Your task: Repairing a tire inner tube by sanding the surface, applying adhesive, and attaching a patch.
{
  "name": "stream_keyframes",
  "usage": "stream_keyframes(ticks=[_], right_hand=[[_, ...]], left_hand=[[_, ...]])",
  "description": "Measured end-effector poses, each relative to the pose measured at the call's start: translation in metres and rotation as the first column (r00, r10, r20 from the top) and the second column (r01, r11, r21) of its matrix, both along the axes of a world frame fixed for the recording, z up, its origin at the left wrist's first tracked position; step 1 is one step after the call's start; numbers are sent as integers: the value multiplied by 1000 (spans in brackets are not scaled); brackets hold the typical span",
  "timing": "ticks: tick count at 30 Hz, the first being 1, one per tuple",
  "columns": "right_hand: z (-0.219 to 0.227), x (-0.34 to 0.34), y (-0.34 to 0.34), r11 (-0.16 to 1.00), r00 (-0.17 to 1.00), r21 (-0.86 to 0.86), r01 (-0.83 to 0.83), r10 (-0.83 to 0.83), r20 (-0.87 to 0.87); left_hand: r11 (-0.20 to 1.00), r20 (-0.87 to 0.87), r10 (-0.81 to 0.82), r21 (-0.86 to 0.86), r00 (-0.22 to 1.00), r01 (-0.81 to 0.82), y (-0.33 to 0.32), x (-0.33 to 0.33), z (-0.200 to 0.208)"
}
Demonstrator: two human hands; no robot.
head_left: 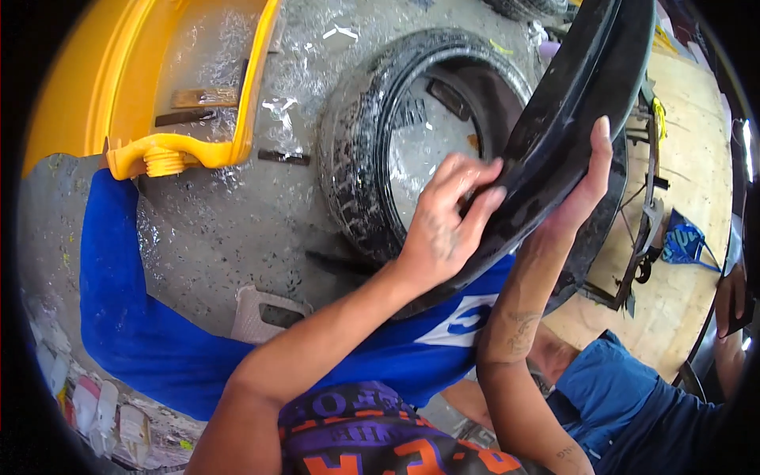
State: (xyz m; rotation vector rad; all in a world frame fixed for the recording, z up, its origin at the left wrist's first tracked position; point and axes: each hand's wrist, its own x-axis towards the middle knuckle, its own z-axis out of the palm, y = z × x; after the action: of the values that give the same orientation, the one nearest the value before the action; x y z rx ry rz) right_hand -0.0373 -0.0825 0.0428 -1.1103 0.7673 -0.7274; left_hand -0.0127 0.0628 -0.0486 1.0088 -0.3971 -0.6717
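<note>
A long, curved black panel with a raised ridge is tilted across the space in front of me. My right hand supports its right side, fingers stretched up along it and the palm against its underside. My left hand is at the near left edge, its fingers curled and the thumb and index finger close together against the panel. Whether anything small lies between those fingertips is hidden. The panel's lower end passes behind my left wrist, over blue cloth with a white patch.
A worn tire lies on the littered grey floor behind the panel. At the far left stands a yellow plastic part with a threaded neck. On the right are a plywood sheet, a dark metal frame and a person in dark blue shorts.
</note>
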Motion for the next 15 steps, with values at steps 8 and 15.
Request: stream_keyframes(ticks=[8, 15], right_hand=[[28, -9, -5, 989, 994, -121, 82, -90, -66], [24, -8, -6, 994, 998, -94, 51, -53, -27]], left_hand=[[997, 49, -64, -46, 997, 66, -24, -5, 12], [1000, 198, -14, -5, 980, 15, -10, -9, 9]])
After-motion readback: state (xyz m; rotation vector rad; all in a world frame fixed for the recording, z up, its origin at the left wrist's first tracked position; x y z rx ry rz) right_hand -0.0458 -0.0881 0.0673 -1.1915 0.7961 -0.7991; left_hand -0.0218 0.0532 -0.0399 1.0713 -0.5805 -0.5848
